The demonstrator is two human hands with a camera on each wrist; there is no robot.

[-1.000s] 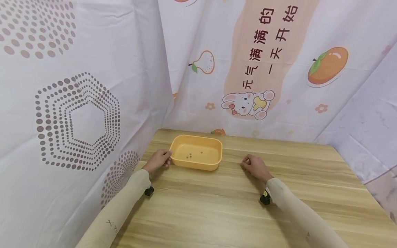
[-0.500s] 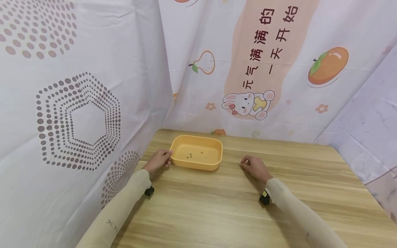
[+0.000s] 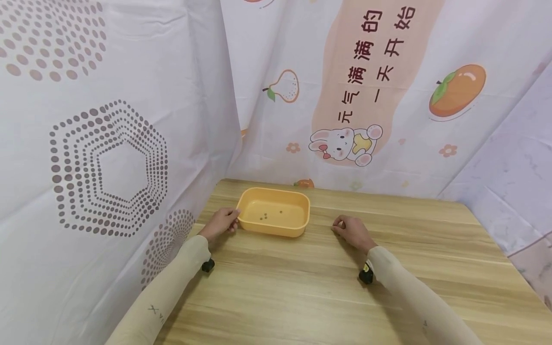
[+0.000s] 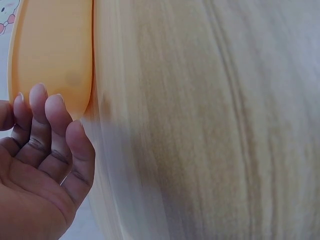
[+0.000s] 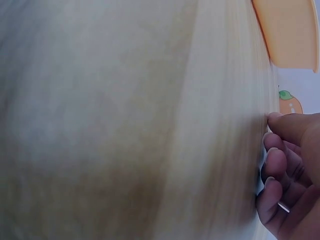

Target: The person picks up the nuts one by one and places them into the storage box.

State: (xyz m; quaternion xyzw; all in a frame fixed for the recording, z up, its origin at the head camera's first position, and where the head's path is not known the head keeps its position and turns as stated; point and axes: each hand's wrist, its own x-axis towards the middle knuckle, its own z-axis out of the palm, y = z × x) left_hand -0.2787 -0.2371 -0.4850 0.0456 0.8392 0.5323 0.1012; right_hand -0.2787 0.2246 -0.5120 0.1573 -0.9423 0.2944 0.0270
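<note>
An orange rectangular tray (image 3: 274, 230) sits on the wooden table. Several tiny grey-brown round pieces (image 3: 265, 218) lie on its floor. My left hand (image 3: 222, 223) grips the tray's left end, with the thumb over the rim and curled fingers against the outer wall, as the left wrist view shows. To the right of the tray, my right hand (image 3: 351, 231) is low over the table. Its thumb and index finger come together at the tabletop, and the other fingers (image 5: 274, 161) are curled. Whether something small is between them, I cannot tell.
The wooden table (image 3: 276, 287) meets a printed curtain (image 3: 276, 158) at the back. A white patterned curtain (image 3: 189, 143) hangs close along the left side, beside my left arm. Small black devices are strapped at both wrists.
My right hand has slid slightly left, toward the tray, staying low on the table. The left hand and the tray hold still.
</note>
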